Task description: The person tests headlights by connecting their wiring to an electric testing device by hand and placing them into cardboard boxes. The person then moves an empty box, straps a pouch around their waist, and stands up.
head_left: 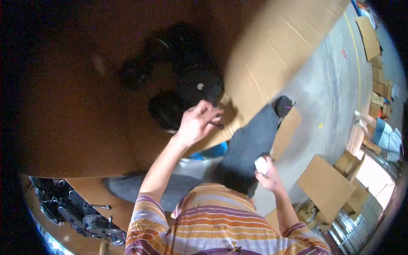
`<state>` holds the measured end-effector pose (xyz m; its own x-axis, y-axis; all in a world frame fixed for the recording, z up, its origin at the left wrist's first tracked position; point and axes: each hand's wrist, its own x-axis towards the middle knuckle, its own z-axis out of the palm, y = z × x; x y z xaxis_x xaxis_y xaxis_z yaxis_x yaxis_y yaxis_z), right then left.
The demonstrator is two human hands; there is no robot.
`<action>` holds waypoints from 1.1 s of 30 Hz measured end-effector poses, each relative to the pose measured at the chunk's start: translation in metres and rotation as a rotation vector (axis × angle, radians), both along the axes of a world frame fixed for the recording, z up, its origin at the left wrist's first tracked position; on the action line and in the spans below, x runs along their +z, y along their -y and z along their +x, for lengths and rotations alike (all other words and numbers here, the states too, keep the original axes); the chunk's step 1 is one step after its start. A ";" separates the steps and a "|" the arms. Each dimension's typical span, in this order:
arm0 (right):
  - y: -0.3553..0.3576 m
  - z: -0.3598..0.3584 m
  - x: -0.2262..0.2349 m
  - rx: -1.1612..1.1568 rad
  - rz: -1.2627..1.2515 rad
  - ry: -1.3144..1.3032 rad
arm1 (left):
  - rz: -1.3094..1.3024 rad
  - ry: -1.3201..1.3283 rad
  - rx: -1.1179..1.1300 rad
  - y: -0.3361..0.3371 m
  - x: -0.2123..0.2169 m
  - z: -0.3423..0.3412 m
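My left hand point(197, 123) reaches into a large cardboard box point(106, 144), its fingers curled around a short, thin black stick-like piece point(216, 125). Just beyond the fingers lies a round black object point(199, 87) with a small white spot on its face. Another dark rounded object point(163, 110) sits beside it, and deep shadow hides most of the box's contents. My right hand point(268, 177), low and to the right over my dark-clad leg, is closed on a small white rounded object point(261, 165). Motion blurs this hand slightly.
A raised cardboard flap point(276, 55) slopes along the box's right side. At lower left, several black round items point(95, 223) sit close together. Cardboard boxes point(327, 189) stand at right, near a person point(384, 136) in blue. A dark shoe point(282, 106) rests on the grey floor point(327, 85).
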<state>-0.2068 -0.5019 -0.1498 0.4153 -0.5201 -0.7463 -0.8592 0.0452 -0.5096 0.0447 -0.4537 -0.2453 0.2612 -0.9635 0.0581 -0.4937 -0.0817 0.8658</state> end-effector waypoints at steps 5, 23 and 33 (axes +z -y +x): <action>0.005 -0.004 0.016 -0.182 0.051 0.131 | -0.065 -0.286 -0.323 -0.008 0.024 -0.040; 0.009 -0.027 0.047 -0.370 0.333 0.568 | 0.127 -0.711 -0.488 -0.018 0.087 -0.119; 0.005 -0.040 0.050 -0.369 0.247 0.538 | 0.069 -0.562 -0.452 -0.020 0.094 -0.133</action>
<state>-0.2465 -0.5069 -0.0996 0.5894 -0.5399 -0.6009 -0.3960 0.4553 -0.7974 -0.0879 -0.4334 -0.1513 -0.1908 -0.9811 -0.0333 0.0264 -0.0390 0.9989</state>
